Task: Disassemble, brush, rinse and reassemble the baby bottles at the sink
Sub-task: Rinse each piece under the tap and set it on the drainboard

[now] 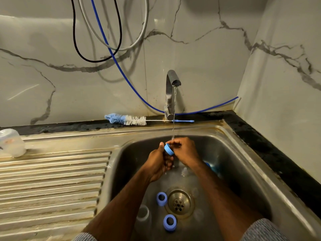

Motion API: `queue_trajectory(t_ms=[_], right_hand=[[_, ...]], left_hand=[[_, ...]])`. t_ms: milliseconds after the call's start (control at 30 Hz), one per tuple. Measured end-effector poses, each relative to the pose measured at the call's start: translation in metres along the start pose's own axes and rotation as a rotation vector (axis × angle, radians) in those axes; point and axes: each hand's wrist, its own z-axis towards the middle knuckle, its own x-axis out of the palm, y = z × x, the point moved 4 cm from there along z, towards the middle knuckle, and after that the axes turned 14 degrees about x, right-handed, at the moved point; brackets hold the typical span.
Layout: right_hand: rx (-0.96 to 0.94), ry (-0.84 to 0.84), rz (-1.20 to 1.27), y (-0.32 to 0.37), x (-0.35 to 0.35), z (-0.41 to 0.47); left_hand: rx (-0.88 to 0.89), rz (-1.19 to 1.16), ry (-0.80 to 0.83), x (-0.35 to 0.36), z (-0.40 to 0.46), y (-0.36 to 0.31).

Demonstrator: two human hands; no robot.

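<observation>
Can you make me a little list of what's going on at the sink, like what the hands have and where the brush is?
left hand: grips a bottle, mostly hidden
right hand: holds the blue ring on the bottle top
tap: running, water falls onto the hands
bottle brush: lying on the ledge behind the sink
loose blue rings: two, and, beside the drain
clear bottle: in the basin, left of the rings

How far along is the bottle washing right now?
Done: disassembly, it seems; two loose blue rings lie by the drain. In hand: the left hand and right hand hold a bottle with a blue collar under the running tap. Left: reassembly. The brush lies behind the sink.
</observation>
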Motion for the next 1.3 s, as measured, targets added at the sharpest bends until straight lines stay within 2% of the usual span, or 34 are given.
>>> queue_trajectory(t_ms=[67,200,333,467,567,833,1033,1100,1300], right_hand=[[0.015,-0.019,-0.004,-0.002,0.0,0.001],[0.133,-0.04,-0.055,-0.009,-0.004,0.005],[0.254,-0.034,-0.038,-0.013,-0.005,0.007],[0.264,-0.033,-0.031,-0.011,-0.005,0.005],[0.254,-0.021,-0.052,-0.008,-0.003,0.002],[0.207,-0.096,-0.21,-0.007,-0.007,-0.002],[0.16,-0.063,0.095,-0.01,-0.008,0.001],[0.134,-0.086,0.078,-0.008,-0.01,0.003],[0.225,-0.171,-0.105,-0.019,-0.013,0.012]], left_hand=[[0.023,0.024,-0.019,-0.001,-0.001,0.001],[0.181,-0.014,0.003,-0.003,0.002,-0.004],[0.209,-0.023,0.048,0.0,0.002,-0.005],[0.245,-0.072,-0.008,0.0,0.004,-0.004],[0.214,-0.07,-0.041,0.001,0.003,-0.007],[0.049,-0.086,-0.001,0.0,0.0,-0.004],[0.028,-0.224,-0.029,0.004,0.001,-0.002],[-0.009,-0.229,-0.029,0.004,0.002,0.003],[0.006,-0.015,0.033,0.001,0.002,0.01]])
